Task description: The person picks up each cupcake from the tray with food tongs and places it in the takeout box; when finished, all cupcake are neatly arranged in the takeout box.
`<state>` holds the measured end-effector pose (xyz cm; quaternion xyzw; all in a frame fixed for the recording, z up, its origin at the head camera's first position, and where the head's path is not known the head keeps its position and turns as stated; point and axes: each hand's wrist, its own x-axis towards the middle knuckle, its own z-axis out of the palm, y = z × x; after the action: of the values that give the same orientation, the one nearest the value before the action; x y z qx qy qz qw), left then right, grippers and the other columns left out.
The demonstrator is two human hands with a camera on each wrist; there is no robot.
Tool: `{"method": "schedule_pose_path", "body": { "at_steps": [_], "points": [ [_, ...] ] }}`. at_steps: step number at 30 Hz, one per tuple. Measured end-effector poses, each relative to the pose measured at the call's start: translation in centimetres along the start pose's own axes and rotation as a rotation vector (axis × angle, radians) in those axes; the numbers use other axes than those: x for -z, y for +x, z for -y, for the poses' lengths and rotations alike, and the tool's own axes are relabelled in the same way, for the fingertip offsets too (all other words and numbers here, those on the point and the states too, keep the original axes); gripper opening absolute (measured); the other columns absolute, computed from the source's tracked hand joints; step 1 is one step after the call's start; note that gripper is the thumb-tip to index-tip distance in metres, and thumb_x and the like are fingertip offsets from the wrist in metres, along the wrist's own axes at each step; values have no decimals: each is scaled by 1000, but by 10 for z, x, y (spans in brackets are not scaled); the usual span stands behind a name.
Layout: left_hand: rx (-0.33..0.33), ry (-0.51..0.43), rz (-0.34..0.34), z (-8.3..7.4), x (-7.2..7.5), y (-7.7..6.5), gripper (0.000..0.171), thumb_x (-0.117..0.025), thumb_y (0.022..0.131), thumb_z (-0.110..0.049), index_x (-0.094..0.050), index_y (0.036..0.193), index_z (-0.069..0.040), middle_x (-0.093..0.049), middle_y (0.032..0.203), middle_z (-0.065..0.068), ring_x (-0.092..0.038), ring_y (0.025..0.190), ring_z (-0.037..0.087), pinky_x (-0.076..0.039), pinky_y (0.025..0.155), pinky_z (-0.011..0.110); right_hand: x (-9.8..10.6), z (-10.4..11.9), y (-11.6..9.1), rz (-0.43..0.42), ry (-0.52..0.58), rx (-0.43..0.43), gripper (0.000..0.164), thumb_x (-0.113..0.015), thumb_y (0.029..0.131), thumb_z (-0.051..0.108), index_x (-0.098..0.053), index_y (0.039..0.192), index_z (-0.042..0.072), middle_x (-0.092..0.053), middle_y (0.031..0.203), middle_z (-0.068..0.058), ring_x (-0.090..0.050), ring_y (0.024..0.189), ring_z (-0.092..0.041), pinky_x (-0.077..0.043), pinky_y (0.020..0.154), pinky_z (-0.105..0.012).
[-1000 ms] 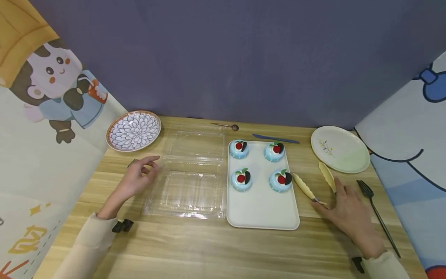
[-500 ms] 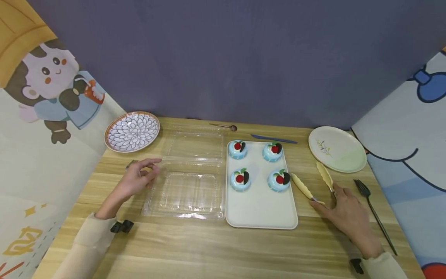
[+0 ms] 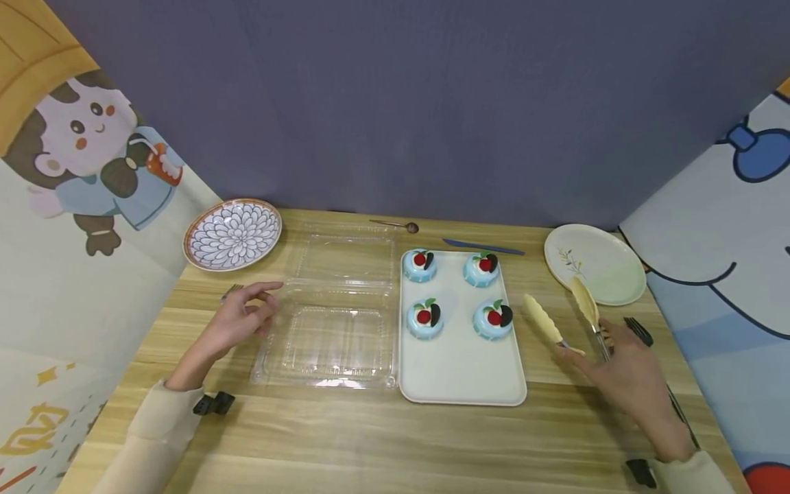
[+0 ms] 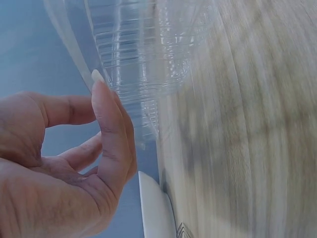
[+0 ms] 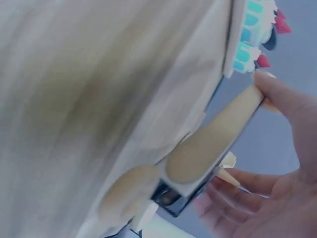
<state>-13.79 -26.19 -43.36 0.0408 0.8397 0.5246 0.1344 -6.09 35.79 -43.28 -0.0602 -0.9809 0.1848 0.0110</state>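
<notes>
Tongs [image 3: 585,303], scallop-tipped and pale yellow, splay in the right hand's [image 3: 636,374] grasping fingers; the left hand [image 3: 242,320], fingers loosely curved and free, hovers near ribbed clear-plastic box [image 3: 336,343].

We see matt plastic-and-metal tongs [image 3: 543,321] in the right grip [image 3: 632,367], glossy plastic packaging [image 3: 336,339] beside the left grip [image 3: 242,319], wood-grained surface [image 3: 364,442] below.
</notes>
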Motion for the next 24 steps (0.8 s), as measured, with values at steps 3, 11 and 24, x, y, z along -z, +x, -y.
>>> {"method": "schedule_pose_path", "body": {
  "at_steps": [3,11,24],
  "points": [
    [2,-11,0,-1,1,-1,46,-51,99,-5,-43,144,3,-51,115,28,-62,69,12,-61,57,35,4,0,0,-48,25,27,104,-77,73,62,-41,143,-6,-55,123,-34,-55,94,-47,-49,62,-53],
    [11,-30,0,-1,1,-2,46,-53,99,-6,-44,143,3,-51,115,25,-63,71,15,-61,56,33,11,14,-3,-136,54,124,97,-87,64,56,-51,139,7,-60,124,-22,-58,90,-34,-44,59,-36],
    [8,-40,-8,0,1,-1,45,-54,98,-6,-45,142,4,-51,115,26,-61,67,11,-61,56,32,16,36,-9,-83,69,189,89,-89,57,59,-62,126,11,-63,117,-19,-59,91,-34,-48,61,-35]
  ]
}}
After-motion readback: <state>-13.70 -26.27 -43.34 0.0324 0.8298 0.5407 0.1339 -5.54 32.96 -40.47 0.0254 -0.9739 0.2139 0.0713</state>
